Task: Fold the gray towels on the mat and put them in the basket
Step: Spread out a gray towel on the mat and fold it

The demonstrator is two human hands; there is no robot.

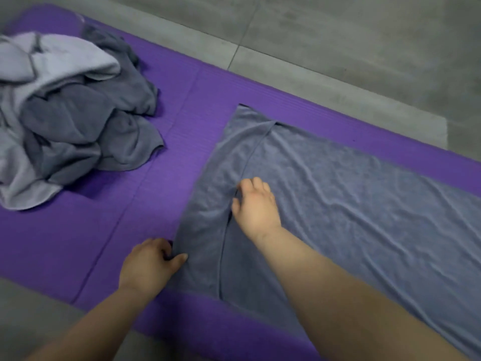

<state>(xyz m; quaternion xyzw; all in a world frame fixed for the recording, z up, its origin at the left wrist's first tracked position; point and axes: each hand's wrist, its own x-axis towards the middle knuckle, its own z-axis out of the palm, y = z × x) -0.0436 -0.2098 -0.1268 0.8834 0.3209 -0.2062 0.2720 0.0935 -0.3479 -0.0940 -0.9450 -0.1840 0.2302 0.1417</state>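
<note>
- Nearest the camera, the left hand (149,261) closes its grip on the near-left edge of a gray towel (351,204), thumb and fingers pinching the cloth at the fold.
- Just beyond, the right hand (256,204) curls its fingers onto the hem of the flap folded over the towel's left end, grip clamped there.
- The towel lies flat and wrinkled on the purple mat (130,217), stretching right of both hands.
- Farther left, a pile of towels (73,121) sits heaped on the mat.
- Gray floor (338,35) tiles lie beyond.
</note>
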